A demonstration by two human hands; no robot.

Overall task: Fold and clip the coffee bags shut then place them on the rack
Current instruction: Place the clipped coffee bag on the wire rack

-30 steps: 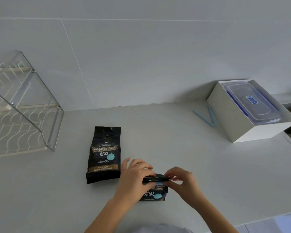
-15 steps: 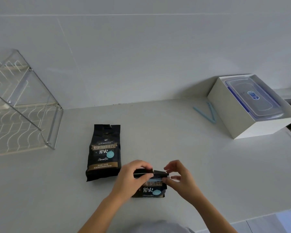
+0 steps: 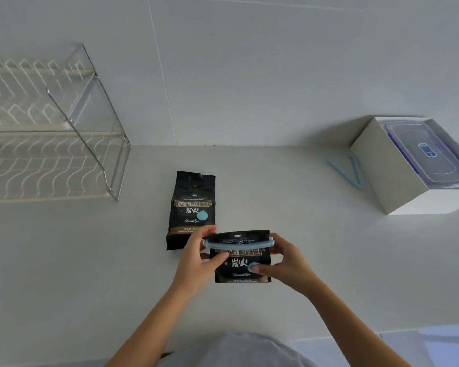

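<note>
While both hands, left hand (image 3: 196,256) and right hand (image 3: 285,263), clamp the clipped coffee bag (image 3: 240,260), the rack (image 3: 48,144) lies far left, nearer the left.

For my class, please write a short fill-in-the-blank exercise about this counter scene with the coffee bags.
1. The bag held in both hands has a light blue ____ across its folded top.
2. The other bag lies flat with its top still ____.
3. The wire rack holds ____ bags.
4. A spare clip lies beside the white ____.

Missing words: clip; unclipped; no; box
</note>
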